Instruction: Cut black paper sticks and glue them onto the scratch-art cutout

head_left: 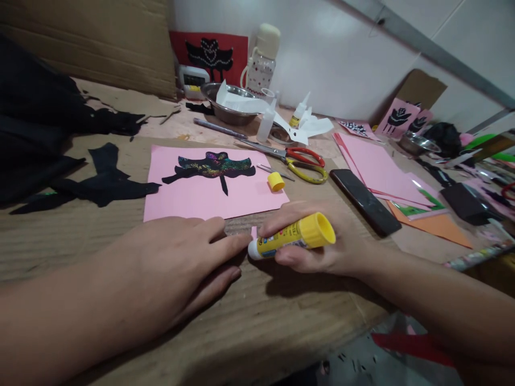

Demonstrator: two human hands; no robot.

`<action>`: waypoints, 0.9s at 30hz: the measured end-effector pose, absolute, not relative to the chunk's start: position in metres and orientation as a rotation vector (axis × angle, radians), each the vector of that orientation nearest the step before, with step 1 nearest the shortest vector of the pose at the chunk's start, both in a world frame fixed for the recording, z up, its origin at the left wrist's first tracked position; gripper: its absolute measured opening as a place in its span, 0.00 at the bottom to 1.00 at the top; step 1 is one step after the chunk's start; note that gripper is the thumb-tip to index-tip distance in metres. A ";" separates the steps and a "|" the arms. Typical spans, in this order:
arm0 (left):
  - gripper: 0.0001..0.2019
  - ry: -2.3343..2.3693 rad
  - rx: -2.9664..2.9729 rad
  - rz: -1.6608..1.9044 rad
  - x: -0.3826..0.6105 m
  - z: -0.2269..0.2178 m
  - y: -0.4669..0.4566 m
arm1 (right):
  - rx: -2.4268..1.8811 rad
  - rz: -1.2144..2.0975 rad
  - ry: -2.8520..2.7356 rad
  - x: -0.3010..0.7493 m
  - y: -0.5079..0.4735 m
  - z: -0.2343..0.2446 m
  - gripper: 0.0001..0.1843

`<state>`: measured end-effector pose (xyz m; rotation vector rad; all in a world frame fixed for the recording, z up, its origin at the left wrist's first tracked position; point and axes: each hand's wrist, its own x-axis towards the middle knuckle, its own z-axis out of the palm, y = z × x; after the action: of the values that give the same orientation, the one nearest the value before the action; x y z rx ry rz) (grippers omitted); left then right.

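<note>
In front of the pink card [189, 197], the right hand [345, 247] grasps a glue stick [285, 238] that, slipping, could smear the left hand [177, 260], grip unclear.

The left hand [173, 254] and right hand [344, 241] are showing bare fingers [233, 245]. The left arm [60, 316] and right arm [430, 287] are looking bare too. The left thumb [221, 281] is showing a small nail [235, 273].

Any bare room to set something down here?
Bare cardboard: a strip between the black cutout and the left hand, and a larger patch from below the right hand and glue stick to the near edge. Crowded: behind the pink card, with scissors, metal bowl and bottles.
</note>
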<state>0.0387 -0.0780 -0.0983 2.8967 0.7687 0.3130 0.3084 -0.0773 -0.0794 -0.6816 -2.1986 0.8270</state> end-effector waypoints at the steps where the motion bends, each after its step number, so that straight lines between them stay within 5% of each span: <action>1: 0.17 0.765 2.903 0.326 0.040 -0.098 -0.077 | -0.679 0.828 -2.231 0.309 -0.077 -0.079 0.05; 9: 0.12 0.763 2.899 0.604 0.036 -0.111 -0.095 | -0.913 0.999 -2.129 0.305 -0.081 -0.074 0.06; 14: 0.29 0.600 3.022 0.542 0.029 -0.123 -0.107 | -0.966 1.064 -1.998 0.300 -0.081 -0.076 0.07; 18: 0.27 0.647 2.974 0.520 0.031 -0.124 -0.104 | -1.001 1.084 -1.967 0.297 -0.080 -0.079 0.08; 27: 0.23 0.660 3.073 0.431 0.038 -0.118 -0.098 | -0.891 0.751 -2.061 0.306 -0.073 -0.078 0.06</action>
<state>0.0382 -0.0985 -0.1179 3.0732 0.6599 0.4310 0.3058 -0.0732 -0.0783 -0.8913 -2.0613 0.7511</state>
